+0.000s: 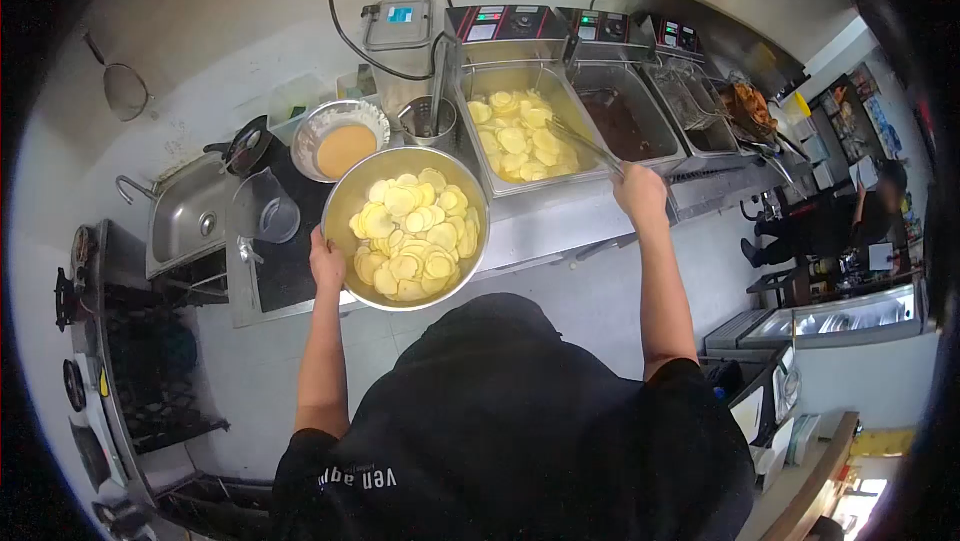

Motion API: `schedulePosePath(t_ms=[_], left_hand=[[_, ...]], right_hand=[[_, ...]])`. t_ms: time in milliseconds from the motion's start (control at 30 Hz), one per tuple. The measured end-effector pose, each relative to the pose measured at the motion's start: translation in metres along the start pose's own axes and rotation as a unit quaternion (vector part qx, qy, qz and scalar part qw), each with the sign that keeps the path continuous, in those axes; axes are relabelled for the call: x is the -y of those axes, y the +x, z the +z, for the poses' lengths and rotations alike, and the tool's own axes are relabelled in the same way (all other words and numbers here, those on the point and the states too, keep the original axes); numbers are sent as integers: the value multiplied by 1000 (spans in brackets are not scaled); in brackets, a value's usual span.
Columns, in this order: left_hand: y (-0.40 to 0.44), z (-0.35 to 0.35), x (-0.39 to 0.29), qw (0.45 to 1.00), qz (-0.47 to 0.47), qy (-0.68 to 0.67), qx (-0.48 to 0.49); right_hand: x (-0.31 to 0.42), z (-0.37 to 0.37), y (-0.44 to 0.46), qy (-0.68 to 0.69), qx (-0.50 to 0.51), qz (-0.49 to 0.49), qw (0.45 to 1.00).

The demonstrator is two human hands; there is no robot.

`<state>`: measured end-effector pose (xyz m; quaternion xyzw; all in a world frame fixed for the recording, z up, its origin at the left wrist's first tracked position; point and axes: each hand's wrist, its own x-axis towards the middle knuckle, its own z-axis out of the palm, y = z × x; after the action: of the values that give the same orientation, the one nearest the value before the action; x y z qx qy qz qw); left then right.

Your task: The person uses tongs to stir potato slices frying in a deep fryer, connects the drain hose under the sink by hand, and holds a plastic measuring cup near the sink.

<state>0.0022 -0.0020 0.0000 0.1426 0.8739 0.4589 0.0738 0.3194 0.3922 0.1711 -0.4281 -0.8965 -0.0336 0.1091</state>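
Note:
My left hand is closed on the left rim of a big steel mixing bowl. Thin, pale yellow potato slices are heaped inside it, and the bowl tilts slightly toward me. In my right hand are long metal tongs, their far end reaching into the left deep fryer. More slices lie in that fryer's bubbling oil. Whether the tongs' tips pinch a slice is too small to tell.
Right of it are a fryer with dark oil and one with wire baskets. Behind the bowl stand a batter bowl and a steel utensil pot. A plastic jug and a sink lie left. Another person is far right.

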Motion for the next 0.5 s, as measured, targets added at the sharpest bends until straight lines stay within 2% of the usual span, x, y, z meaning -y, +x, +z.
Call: schedulePosePath(t_ms=[67, 167, 200, 267, 367, 500], left_hand=[[-1, 1, -1, 1000, -4, -4, -7], [-2, 2, 1, 999, 21, -15, -19], [-1, 3, 2, 999, 24, -13, -19], [0, 4, 5, 999, 27, 23, -28], [0, 3, 4, 999, 28, 26, -18], [-2, 5, 4, 999, 14, 30, -28]], right_hand=[[-9, 36, 8, -21, -8, -17, 1000], [6, 50, 7, -5, 3, -37, 999], [11, 43, 6, -3, 2, -35, 999], [20, 11, 4, -19, 83, -6, 996], [23, -13, 7, -6, 55, 10, 998], [25, 14, 22, -2, 65, 10, 998]])
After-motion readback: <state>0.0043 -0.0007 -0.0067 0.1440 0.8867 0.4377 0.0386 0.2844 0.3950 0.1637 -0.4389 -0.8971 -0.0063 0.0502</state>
